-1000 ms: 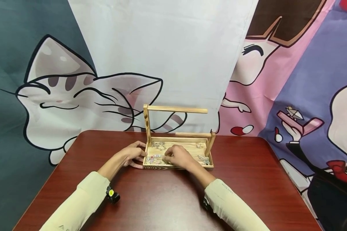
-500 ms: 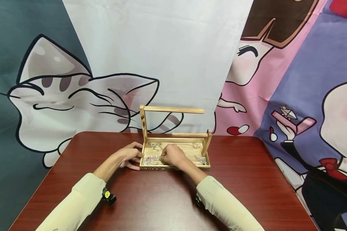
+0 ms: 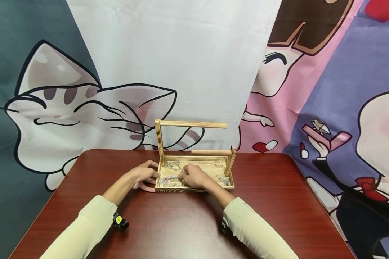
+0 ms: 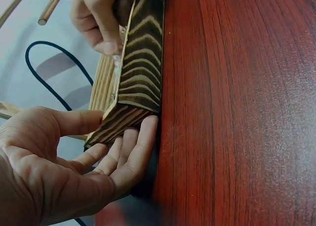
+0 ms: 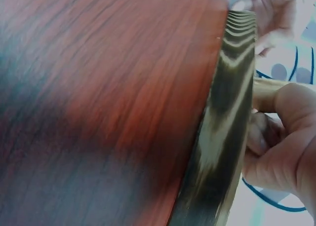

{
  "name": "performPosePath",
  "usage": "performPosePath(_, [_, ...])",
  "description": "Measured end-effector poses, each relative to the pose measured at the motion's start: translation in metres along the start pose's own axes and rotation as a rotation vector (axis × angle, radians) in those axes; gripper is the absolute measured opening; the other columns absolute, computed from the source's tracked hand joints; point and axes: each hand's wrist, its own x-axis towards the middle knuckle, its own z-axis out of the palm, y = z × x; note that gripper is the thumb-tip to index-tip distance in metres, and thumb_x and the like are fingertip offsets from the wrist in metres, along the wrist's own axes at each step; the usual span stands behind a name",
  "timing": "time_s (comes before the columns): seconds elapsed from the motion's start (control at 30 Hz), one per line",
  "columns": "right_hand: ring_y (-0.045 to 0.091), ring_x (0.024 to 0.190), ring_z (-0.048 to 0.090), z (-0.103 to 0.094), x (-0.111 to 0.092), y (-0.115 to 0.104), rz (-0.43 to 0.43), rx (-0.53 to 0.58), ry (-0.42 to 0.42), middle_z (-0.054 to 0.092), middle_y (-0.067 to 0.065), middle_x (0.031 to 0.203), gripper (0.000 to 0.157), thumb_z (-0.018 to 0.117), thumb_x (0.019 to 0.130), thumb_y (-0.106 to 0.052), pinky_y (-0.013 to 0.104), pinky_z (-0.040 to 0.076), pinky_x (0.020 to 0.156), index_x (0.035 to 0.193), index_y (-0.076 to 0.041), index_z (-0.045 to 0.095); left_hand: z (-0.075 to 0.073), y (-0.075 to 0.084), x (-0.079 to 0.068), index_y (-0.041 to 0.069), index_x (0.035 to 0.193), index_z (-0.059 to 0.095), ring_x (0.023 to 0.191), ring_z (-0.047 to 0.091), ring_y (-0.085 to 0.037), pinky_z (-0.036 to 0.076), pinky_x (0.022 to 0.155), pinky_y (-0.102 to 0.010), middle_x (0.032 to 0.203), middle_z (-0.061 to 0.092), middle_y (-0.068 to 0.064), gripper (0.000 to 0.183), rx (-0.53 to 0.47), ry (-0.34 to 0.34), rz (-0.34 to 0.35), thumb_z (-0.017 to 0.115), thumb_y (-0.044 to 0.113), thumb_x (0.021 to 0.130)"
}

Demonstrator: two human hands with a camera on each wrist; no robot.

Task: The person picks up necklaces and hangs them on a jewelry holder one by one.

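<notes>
A wooden jewelry stand (image 3: 171,190) with a shallow tray base sits on the table. My left hand (image 3: 142,176) holds the tray's left end; in the left wrist view its thumb (image 4: 86,121) touches the rim and the fingertips press against the end wall. Inside the tray, my right hand (image 3: 194,175) is bent down, thumb and fingers pinching one end of a beaded bracelet (image 3: 168,178). The bracelet's other beads trail toward the tray's front left corner. The right fingertips are mostly hidden behind the front wall in the right wrist view.
Chain jewelry (image 3: 173,165) lies at the tray's back left, a small piece (image 3: 218,164) at back right, and a silver piece (image 3: 225,180) at front right. An upper bar (image 3: 194,124) and a lower bar (image 3: 210,152) extend over the tray. A cartoon-printed cloth (image 3: 181,54) hangs behind the red-brown table (image 3: 181,223).
The whole scene shifts a little left in the head view. My right hand has moved slightly within the tray, still at the bracelet; my left hand stays on the tray's end.
</notes>
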Motion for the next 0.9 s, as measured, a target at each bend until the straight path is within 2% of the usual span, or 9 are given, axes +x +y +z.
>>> performPosePath(0.1, [0.012, 0.086, 0.067, -0.003, -0.001, 0.004, 0.07, 0.261, -0.045, 0.083, 0.008, 0.107, 0.02, 0.066, 0.111, -0.012, 0.027, 0.061, 0.081, 0.105, 0.001, 0.079, 0.0, 0.0, -0.001, 0.008, 0.158, 0.034, 0.105, 0.075, -0.03, 0.073, 0.081, -0.05, 0.121, 0.068, -0.02, 0.058, 0.004, -0.005, 0.008, 0.062, 0.004, 0.107])
performPosePath(0.23, [0.003, 0.055, 0.042, -0.01, -0.002, 0.009, 0.195, 0.621, -0.152, 0.072, 0.0, 0.084, 0.026, 0.065, 0.112, -0.013, 0.015, 0.034, 0.048, 0.122, 0.008, 0.076, 0.001, 0.0, -0.003, 0.008, 0.158, 0.035, 0.105, 0.075, -0.03, 0.073, 0.081, -0.051, 0.121, 0.068, -0.02, 0.058, 0.007, -0.001, 0.009, 0.063, 0.003, 0.107])
performPosePath(0.3, [0.001, 0.048, 0.031, -0.014, -0.002, 0.012, 0.238, 0.743, -0.201, 0.067, -0.002, 0.078, 0.03, 0.063, 0.114, -0.015, 0.015, 0.025, 0.042, 0.129, 0.01, 0.073, 0.001, 0.0, -0.003, 0.008, 0.157, 0.035, 0.105, 0.075, -0.03, 0.073, 0.081, -0.051, 0.122, 0.068, -0.021, 0.058, 0.01, -0.001, 0.009, 0.063, 0.003, 0.107])
performPosePath(0.4, [0.0, 0.047, 0.029, -0.019, -0.002, 0.014, 0.271, 0.868, -0.246, 0.062, -0.005, 0.072, 0.03, 0.061, 0.115, -0.016, 0.014, 0.022, 0.04, 0.128, 0.009, 0.071, 0.0, 0.001, -0.003, 0.008, 0.158, 0.035, 0.105, 0.075, -0.031, 0.073, 0.082, -0.052, 0.122, 0.067, -0.021, 0.059, 0.011, -0.002, 0.011, 0.063, 0.003, 0.106])
performPosePath(0.57, [-0.001, 0.047, 0.03, -0.027, -0.005, 0.014, 0.285, 0.945, -0.28, 0.064, -0.004, 0.074, 0.024, 0.06, 0.118, -0.021, 0.013, 0.022, 0.04, 0.116, 0.001, 0.071, 0.0, 0.004, -0.002, 0.008, 0.158, 0.034, 0.105, 0.075, -0.031, 0.073, 0.082, -0.052, 0.121, 0.068, -0.021, 0.059, 0.007, -0.005, 0.017, 0.063, 0.002, 0.106])
performPosePath(0.63, [-0.001, 0.047, 0.03, -0.029, -0.007, 0.011, 0.276, 0.941, -0.289, 0.07, -0.003, 0.079, 0.027, 0.062, 0.117, -0.022, 0.013, 0.023, 0.04, 0.121, 0.003, 0.071, 0.0, 0.004, -0.001, 0.008, 0.158, 0.034, 0.104, 0.075, -0.03, 0.073, 0.082, -0.052, 0.12, 0.068, -0.02, 0.059, 0.006, -0.004, 0.013, 0.063, 0.002, 0.106])
performPosePath(0.7, [-0.001, 0.045, 0.029, -0.03, -0.01, 0.008, 0.268, 0.925, -0.282, 0.068, -0.005, 0.074, 0.032, 0.067, 0.115, -0.022, 0.015, 0.023, 0.04, 0.128, 0.007, 0.071, 0.0, 0.003, -0.001, 0.008, 0.158, 0.034, 0.104, 0.075, -0.03, 0.073, 0.081, -0.052, 0.119, 0.068, -0.02, 0.059, 0.004, -0.006, 0.011, 0.063, 0.002, 0.107])
performPosePath(0.8, [0.001, 0.044, 0.029, -0.032, -0.015, 0.002, 0.254, 0.885, -0.243, 0.071, -0.007, 0.073, 0.036, 0.075, 0.11, -0.021, 0.016, 0.024, 0.04, 0.134, 0.006, 0.073, 0.0, 0.002, -0.002, 0.008, 0.158, 0.035, 0.104, 0.075, -0.03, 0.073, 0.081, -0.052, 0.12, 0.068, -0.021, 0.058, 0.004, -0.002, 0.008, 0.063, 0.002, 0.107])
performPosePath(0.9, [0.001, 0.045, 0.041, -0.032, -0.021, -0.004, 0.246, 0.837, -0.169, 0.082, 0.004, 0.091, 0.03, 0.08, 0.106, -0.021, 0.016, 0.028, 0.039, 0.127, 0.0, 0.079, 0.001, 0.001, -0.002, 0.008, 0.158, 0.035, 0.104, 0.074, -0.031, 0.073, 0.082, -0.052, 0.12, 0.068, -0.021, 0.058, 0.005, 0.001, 0.011, 0.063, 0.002, 0.107])
